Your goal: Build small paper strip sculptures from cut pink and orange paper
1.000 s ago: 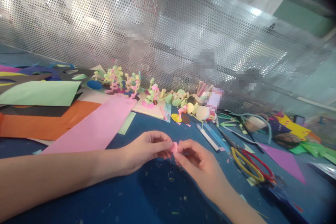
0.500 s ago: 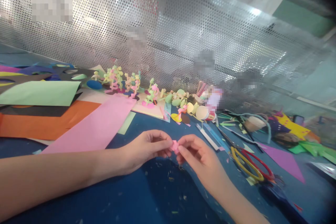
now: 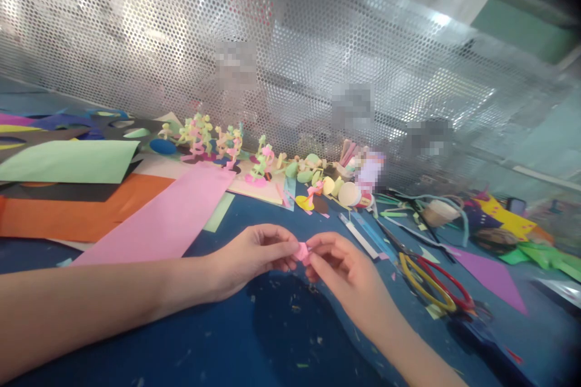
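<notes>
The left hand [image 3: 254,260] and right hand [image 3: 347,272] pinch a small folded pink paper [image 3: 303,252] between their fingertips, above bare blue tabletop [image 3: 218,344]. Scissors [image 3: 426,281] with looped red and yellow handles lie right of them; a round white tub [image 3: 356,195] lies tipped beyond, its contents unclear. A smooth pink sheet [image 3: 158,217] lies left.

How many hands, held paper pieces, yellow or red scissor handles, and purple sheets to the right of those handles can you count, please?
Hands, left hand and right hand: 2
Pink paper piece, held in the fingers: 1
Scissor handles, yellow handle and red handle: 2
Purple sheet: 1
Total: 6
</notes>
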